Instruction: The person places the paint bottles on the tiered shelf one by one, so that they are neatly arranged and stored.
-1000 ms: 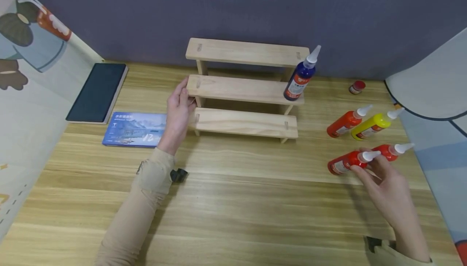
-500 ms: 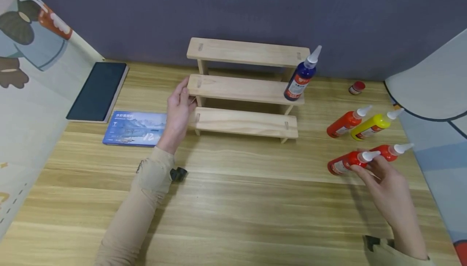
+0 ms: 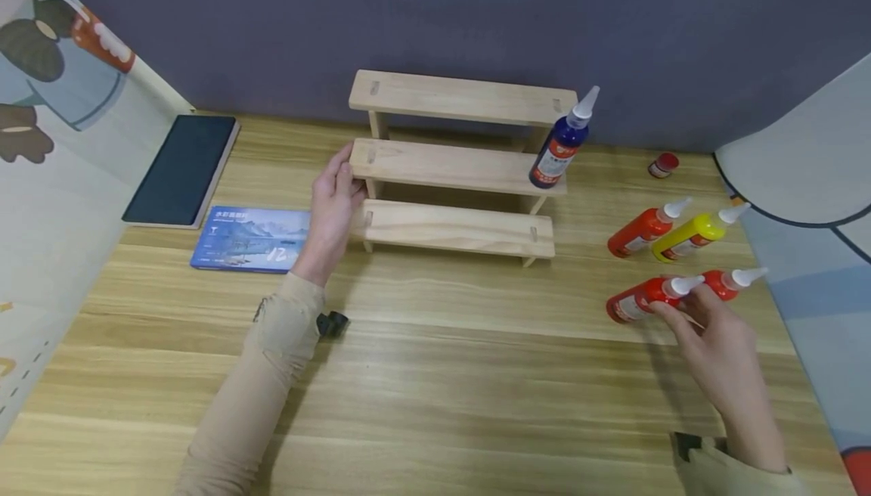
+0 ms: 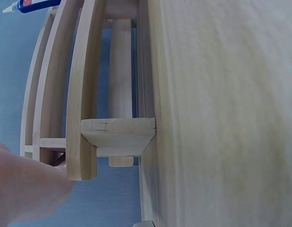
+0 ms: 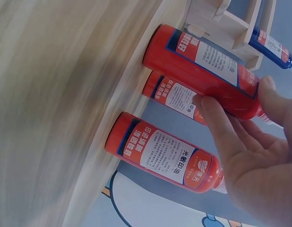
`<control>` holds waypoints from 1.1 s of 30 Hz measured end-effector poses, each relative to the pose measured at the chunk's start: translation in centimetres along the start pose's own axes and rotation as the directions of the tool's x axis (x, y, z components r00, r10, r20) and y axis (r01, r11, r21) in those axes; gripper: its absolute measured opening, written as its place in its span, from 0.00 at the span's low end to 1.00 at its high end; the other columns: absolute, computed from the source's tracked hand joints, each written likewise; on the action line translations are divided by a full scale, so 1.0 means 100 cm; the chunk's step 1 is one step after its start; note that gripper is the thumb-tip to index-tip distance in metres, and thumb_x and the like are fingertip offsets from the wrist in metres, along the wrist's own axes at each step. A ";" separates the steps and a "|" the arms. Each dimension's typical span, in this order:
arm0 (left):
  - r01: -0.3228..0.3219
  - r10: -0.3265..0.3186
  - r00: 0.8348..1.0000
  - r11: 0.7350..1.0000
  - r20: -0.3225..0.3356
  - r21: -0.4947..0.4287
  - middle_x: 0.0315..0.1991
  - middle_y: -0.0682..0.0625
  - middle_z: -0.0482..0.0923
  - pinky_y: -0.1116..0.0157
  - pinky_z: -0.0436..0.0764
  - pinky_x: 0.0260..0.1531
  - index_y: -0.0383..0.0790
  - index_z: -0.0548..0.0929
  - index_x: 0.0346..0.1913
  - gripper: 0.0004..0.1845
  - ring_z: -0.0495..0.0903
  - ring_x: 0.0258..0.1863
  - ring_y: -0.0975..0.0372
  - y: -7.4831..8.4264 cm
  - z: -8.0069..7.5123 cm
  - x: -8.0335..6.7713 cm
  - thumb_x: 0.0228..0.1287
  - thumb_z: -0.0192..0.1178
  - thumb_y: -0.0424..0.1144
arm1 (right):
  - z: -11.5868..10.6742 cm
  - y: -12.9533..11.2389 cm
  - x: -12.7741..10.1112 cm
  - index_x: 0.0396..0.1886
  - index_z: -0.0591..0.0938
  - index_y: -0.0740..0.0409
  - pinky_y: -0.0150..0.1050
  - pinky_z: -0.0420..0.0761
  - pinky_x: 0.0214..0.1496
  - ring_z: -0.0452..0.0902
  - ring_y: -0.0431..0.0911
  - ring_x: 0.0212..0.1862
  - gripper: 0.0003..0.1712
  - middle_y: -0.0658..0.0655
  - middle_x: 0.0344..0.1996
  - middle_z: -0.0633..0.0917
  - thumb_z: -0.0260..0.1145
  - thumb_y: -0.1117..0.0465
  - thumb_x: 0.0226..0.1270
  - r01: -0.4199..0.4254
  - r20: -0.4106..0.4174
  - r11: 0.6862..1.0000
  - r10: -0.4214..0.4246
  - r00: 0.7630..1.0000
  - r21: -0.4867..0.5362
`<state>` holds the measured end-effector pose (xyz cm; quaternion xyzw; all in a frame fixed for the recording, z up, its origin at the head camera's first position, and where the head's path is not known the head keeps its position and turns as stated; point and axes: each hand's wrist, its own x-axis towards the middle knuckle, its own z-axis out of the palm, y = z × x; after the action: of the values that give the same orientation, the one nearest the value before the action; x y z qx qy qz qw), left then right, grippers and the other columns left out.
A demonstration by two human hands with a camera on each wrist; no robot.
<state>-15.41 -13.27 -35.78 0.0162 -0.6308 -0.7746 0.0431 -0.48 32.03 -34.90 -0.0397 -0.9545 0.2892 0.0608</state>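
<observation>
A three-tier wooden display stand (image 3: pixel 449 163) stands against the back. At its left end my left hand (image 3: pixel 330 216) grips the middle tier; in the left wrist view part of the hand (image 4: pixel 28 189) is hidden behind the wood. On the right of that tier stands a blue bottle (image 3: pixel 559 152) with a white nozzle. Toward the right, my right hand (image 3: pixel 721 345) pinches a red bottle (image 3: pixel 633 303) near its neck, thumb on one side, fingers on the other. Whether its base touches the table, I cannot tell. Another red bottle (image 3: pixel 720 284) stands just behind the fingers.
Beyond the right hand stand a third red bottle (image 3: pixel 640 233) and a yellow bottle (image 3: pixel 690 239). A small red-capped jar (image 3: pixel 663 165) is farther back. On the left lie a blue picture box (image 3: pixel 248 239) and a dark tablet-like slab (image 3: pixel 182 171). A dark partition (image 3: pixel 435 12) closes the back.
The red bottle in my right hand has shifted very slightly left, and the hand with it. My left hand stays on the stand.
</observation>
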 end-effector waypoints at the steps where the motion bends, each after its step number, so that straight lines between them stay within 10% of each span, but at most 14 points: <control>1: 0.001 -0.001 1.000 1.000 0.001 -0.001 0.70 0.36 0.63 0.63 0.73 0.64 0.37 0.58 0.75 0.24 0.67 0.67 0.51 0.000 0.000 0.000 0.81 0.35 0.37 | 0.000 0.000 0.000 0.61 0.74 0.68 0.61 0.75 0.44 0.77 0.71 0.50 0.28 0.73 0.54 0.79 0.69 0.60 0.65 0.001 0.003 1.000 -0.001 1.000 -0.001; 18: 0.026 -0.026 1.000 1.000 -0.005 -0.008 0.71 0.36 0.61 0.62 0.71 0.66 0.38 0.57 0.75 0.25 0.65 0.68 0.50 -0.001 0.000 0.002 0.81 0.35 0.37 | -0.001 -0.021 0.008 0.61 0.75 0.65 0.56 0.80 0.45 0.78 0.66 0.50 0.30 0.70 0.53 0.80 0.71 0.54 0.64 0.022 -0.003 1.000 -0.022 1.000 0.003; 22: 0.024 -0.024 1.000 1.000 -0.008 0.011 0.70 0.38 0.62 0.62 0.71 0.65 0.39 0.58 0.75 0.25 0.66 0.68 0.51 0.000 0.000 0.001 0.81 0.36 0.38 | -0.003 -0.029 0.012 0.62 0.74 0.64 0.31 0.84 0.46 0.78 0.65 0.51 0.31 0.69 0.54 0.80 0.70 0.53 0.65 0.035 -0.002 0.999 -0.035 0.999 0.011; 26: 0.020 -0.020 1.000 0.999 -0.006 0.032 0.70 0.40 0.63 0.63 0.72 0.64 0.39 0.57 0.76 0.25 0.67 0.67 0.52 0.000 0.000 0.000 0.81 0.36 0.38 | -0.002 -0.035 0.014 0.61 0.76 0.63 0.08 0.67 0.42 0.78 0.63 0.51 0.30 0.68 0.54 0.80 0.70 0.53 0.65 0.051 -0.017 0.998 -0.051 0.999 0.034; 33: 0.019 -0.019 1.000 0.999 -0.002 0.040 0.71 0.42 0.62 0.63 0.72 0.65 0.40 0.57 0.76 0.25 0.67 0.67 0.54 0.000 -0.001 -0.001 0.81 0.36 0.39 | -0.001 -0.044 0.019 0.56 0.79 0.63 0.09 0.70 0.41 0.75 0.28 0.45 0.26 0.64 0.49 0.83 0.74 0.57 0.61 0.132 -0.093 0.989 -0.125 0.988 0.071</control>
<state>-15.32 -13.36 -35.82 0.0238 -0.6462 -0.7620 0.0361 -2.55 28.61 -32.19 0.0116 -0.9396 0.3191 0.1231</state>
